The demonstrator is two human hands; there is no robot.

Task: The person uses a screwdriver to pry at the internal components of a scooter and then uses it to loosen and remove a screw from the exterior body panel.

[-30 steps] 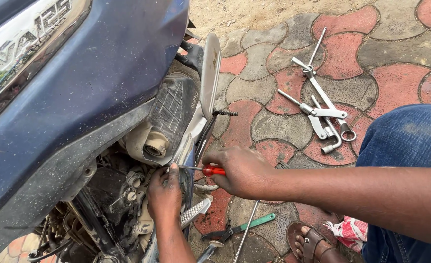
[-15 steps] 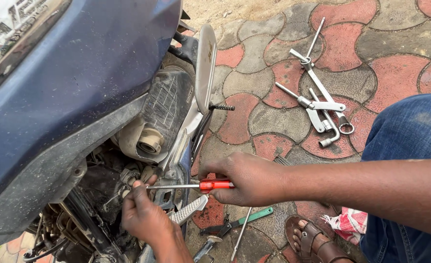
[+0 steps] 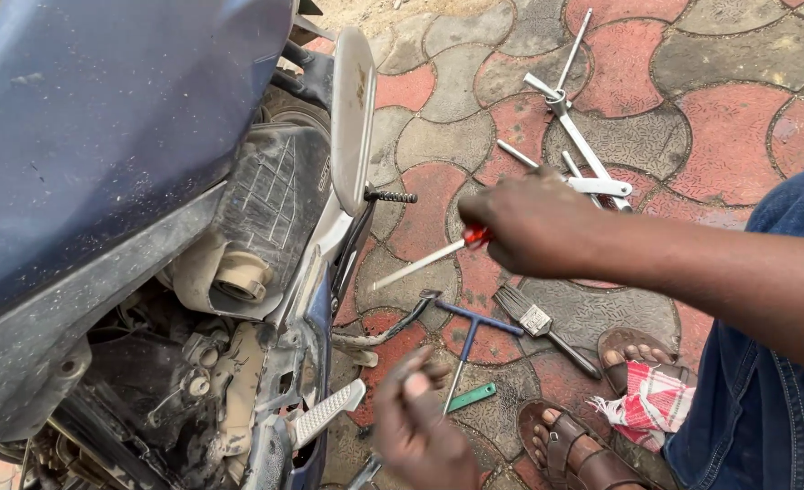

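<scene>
My right hand [image 3: 533, 222] grips a screwdriver [image 3: 420, 263] with a red handle, its metal shaft pointing left and down over the paving, away from the scooter. My left hand [image 3: 420, 426] hovers low near the bottom edge, blurred, fingers loosely curled with nothing visibly in them, beside the scooter's ribbed footrest [image 3: 327, 413]. The blue scooter [image 3: 102, 163] fills the left side, its side panel off, showing a dusty engine area [image 3: 211, 381] and a black air box [image 3: 270, 200].
Several wrenches and spanners [image 3: 570, 136] lie on the red and grey paving at the upper right. A blue T-handle tool [image 3: 470, 331], a brush [image 3: 533, 322] and a green-handled tool [image 3: 470, 396] lie near my sandalled feet [image 3: 592, 445]. A checked cloth [image 3: 651, 399] sits by them.
My right hand has pulled the screwdriver out of the engine area, up and to the right. My left hand has drawn back from the engine toward the bottom of the view.
</scene>
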